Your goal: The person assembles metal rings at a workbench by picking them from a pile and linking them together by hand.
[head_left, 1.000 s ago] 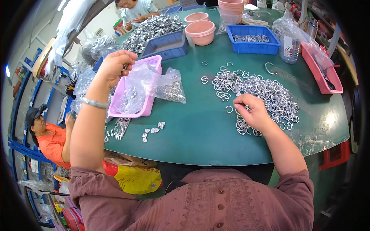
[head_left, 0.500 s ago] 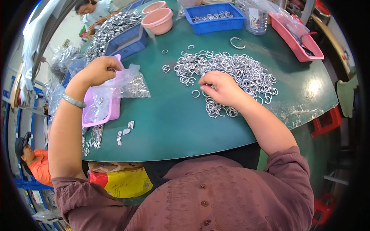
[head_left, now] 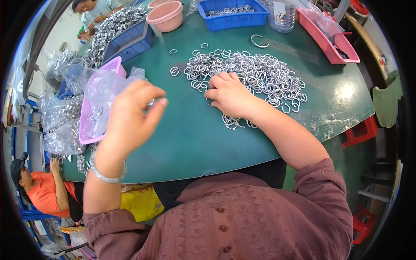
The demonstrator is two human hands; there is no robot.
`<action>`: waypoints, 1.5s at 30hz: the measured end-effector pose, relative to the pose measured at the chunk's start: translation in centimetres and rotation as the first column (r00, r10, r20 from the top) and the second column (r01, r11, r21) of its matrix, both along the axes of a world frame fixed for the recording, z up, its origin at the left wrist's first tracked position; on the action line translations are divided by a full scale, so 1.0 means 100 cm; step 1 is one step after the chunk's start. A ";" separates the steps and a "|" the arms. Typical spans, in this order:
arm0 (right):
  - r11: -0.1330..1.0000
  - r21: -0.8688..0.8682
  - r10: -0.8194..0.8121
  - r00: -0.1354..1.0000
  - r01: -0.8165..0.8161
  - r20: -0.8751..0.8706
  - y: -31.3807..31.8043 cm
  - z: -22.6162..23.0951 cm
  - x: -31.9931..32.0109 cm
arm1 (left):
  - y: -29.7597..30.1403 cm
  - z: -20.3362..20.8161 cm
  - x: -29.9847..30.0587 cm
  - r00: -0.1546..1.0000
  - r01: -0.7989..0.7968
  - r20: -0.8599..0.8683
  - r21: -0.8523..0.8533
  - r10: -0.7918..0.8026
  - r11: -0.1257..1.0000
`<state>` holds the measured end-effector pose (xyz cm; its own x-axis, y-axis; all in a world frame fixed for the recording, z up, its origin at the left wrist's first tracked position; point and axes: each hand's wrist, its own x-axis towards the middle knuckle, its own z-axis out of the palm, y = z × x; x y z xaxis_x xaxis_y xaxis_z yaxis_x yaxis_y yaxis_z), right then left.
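Observation:
My left hand hangs above the table beside the lilac tray, thumb and fingers apart, with nothing visible in it. It partly covers a clear plastic bag lying over that tray. On the near left edge of a heap of silvery open rings rests my right hand. Its fingers are spread and bent down among the rings. Part of a ring peeks out by its thumb; whether the fingertips grip any cannot be seen.
Blue bins, pink bowls, a clear jar and a pink tray line the far side. A large ring lies behind the heap. Bagged metal parts crowd the left. Two people sit nearby, one in orange.
My left hand has left the lilac tray and bag, moving right and nearer to me, its fingers opening. My right hand has spread its fingers on the heap. The view has shifted slightly.

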<state>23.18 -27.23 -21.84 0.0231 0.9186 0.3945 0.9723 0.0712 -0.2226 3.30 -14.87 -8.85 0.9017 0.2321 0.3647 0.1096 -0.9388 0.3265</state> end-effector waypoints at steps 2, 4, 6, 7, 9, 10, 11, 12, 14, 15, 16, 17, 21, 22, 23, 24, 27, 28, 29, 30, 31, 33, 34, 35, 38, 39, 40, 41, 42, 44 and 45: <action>1.000 0.006 -0.006 0.999 0.006 -0.036 0.001 0.004 -0.002 | -0.006 -0.025 0.001 0.999 -0.013 -0.037 -0.124 0.009 0.992; 1.000 0.010 -0.020 0.997 0.020 -0.069 0.001 0.007 0.000 | -0.011 -0.055 0.007 0.997 -0.079 -0.045 -0.264 0.069 0.961; 0.996 0.059 0.090 0.892 -0.071 -0.443 -0.003 0.008 0.003 | -0.017 -0.079 0.014 0.993 -0.116 -0.043 -0.419 0.108 0.900; 0.994 0.091 0.103 0.810 -0.062 -0.578 -0.006 0.011 -0.001 | -0.021 -0.087 0.018 0.992 -0.126 -0.041 -0.477 0.122 0.870; 0.993 0.113 0.110 0.718 -0.044 -0.687 -0.007 0.014 -0.002 | -0.024 -0.100 0.026 0.991 -0.078 0.050 -0.520 0.121 0.851; 0.990 0.140 0.121 0.608 -0.017 -0.784 -0.008 0.015 -0.003 | -0.026 -0.104 0.029 0.983 -0.027 0.136 -0.550 0.121 0.835; 0.987 0.158 0.134 0.638 -0.019 -0.759 -0.008 0.017 -0.003 | -0.025 -0.107 0.031 0.970 0.006 0.210 -0.535 0.126 0.845; 0.988 0.152 0.127 0.640 -0.016 -0.758 -0.008 0.018 -0.002 | -0.024 -0.107 0.034 0.969 0.010 0.211 -0.540 0.124 0.842; 0.937 0.343 0.277 0.742 -0.067 -0.610 -0.009 0.017 -0.003 | -0.022 -0.108 0.037 0.944 0.117 0.324 -0.495 0.058 0.861; 0.929 0.361 0.291 0.764 -0.082 -0.576 -0.008 0.018 -0.003 | -0.022 -0.108 0.038 0.944 0.121 0.325 -0.500 0.056 0.857; 0.931 0.356 0.285 0.765 -0.079 -0.577 -0.008 0.019 -0.003 | -0.021 -0.109 0.038 0.937 0.146 0.349 -0.484 0.037 0.863; 0.932 0.355 0.282 0.764 -0.075 -0.580 -0.009 0.019 -0.004 | -0.021 -0.110 0.038 0.928 0.171 0.372 -0.467 0.017 0.868; 0.937 0.344 0.270 0.763 -0.066 -0.587 -0.008 0.020 -0.006 | -0.020 -0.115 0.038 0.903 0.208 0.430 -0.393 -0.021 0.896; 0.936 0.344 0.271 0.761 -0.067 -0.590 -0.008 0.020 -0.006 | -0.021 -0.115 0.038 0.897 0.220 0.441 -0.379 -0.034 0.899; 0.938 0.340 0.268 0.760 -0.066 -0.592 -0.009 0.020 -0.006 | -0.021 -0.115 0.038 0.891 0.232 0.452 -0.364 -0.047 0.902; 0.938 0.339 0.268 0.759 -0.067 -0.593 -0.009 0.019 -0.006 | -0.021 -0.115 0.038 0.891 0.232 0.451 -0.367 -0.046 0.901; 0.943 0.326 0.266 0.751 -0.071 -0.605 -0.008 0.018 -0.006 | -0.021 -0.115 0.037 0.895 0.238 0.444 -0.377 -0.051 0.895; 0.946 0.317 0.264 0.744 -0.074 -0.614 -0.008 0.018 -0.006 | -0.022 -0.115 0.038 0.895 0.240 0.445 -0.395 -0.044 0.887; 0.946 0.316 0.262 0.744 -0.073 -0.614 -0.008 0.017 -0.006 | -0.022 -0.115 0.038 0.894 0.242 0.446 -0.413 -0.037 0.878; 0.951 0.299 0.259 0.736 -0.080 -0.625 -0.008 0.016 -0.006 | -0.022 -0.115 0.038 0.894 0.242 0.446 -0.413 -0.037 0.878; 0.955 0.282 0.255 0.728 -0.088 -0.636 -0.009 0.016 -0.005 | -0.022 -0.116 0.037 0.900 0.247 0.433 -0.421 -0.046 0.873; 0.967 0.235 0.228 0.729 -0.095 -0.645 -0.009 0.016 -0.004 | -0.023 -0.121 0.037 0.906 0.249 0.419 -0.430 -0.052 0.868; 0.977 0.187 0.201 0.730 -0.102 -0.653 -0.009 0.017 -0.004 | -0.025 -0.125 0.038 0.891 0.299 0.453 -0.622 0.021 0.724; 0.981 0.173 0.179 0.739 -0.085 -0.650 -0.008 0.018 -0.001 | -0.025 -0.128 0.037 0.878 0.348 0.468 -0.770 0.101 0.535; 0.978 0.206 0.101 0.906 -0.015 -0.410 -0.014 0.020 0.019 | -0.026 -0.118 0.038 0.960 0.246 0.235 -0.968 0.155 -0.056; 0.986 0.165 0.069 0.935 -0.011 -0.348 -0.014 0.021 0.021 | -0.023 -0.119 0.037 0.959 0.247 0.236 -0.968 0.156 -0.055; 0.992 0.124 0.039 0.958 -0.003 -0.283 -0.014 0.020 0.022 | -0.019 -0.122 0.035 0.961 0.262 0.242 -0.952 0.134 -0.160; 0.992 0.125 0.039 0.959 -0.004 -0.282 -0.015 0.019 0.021 | -0.017 -0.124 0.034 0.961 0.272 0.251 -0.925 0.112 -0.263; 0.998 0.069 0.021 0.980 -0.008 -0.198 -0.015 0.017 0.020 | -0.017 -0.124 0.035 0.962 0.272 0.251 -0.925 0.111 -0.264; 1.000 0.013 0.007 0.994 -0.005 -0.112 -0.014 0.014 0.017 | -0.016 -0.123 0.036 0.960 0.276 0.240 -0.888 0.142 -0.368; 1.000 -0.006 -0.011 0.998 0.010 -0.069 -0.014 0.014 0.015 | -0.016 -0.124 0.036 0.960 0.276 0.240 -0.888 0.141 -0.369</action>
<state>24.68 -28.64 -20.44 0.0597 0.9204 0.3865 0.9554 0.0595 -0.2892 6.91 -16.47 -21.22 0.9166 0.3770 -0.1328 -0.1661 0.6615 0.7313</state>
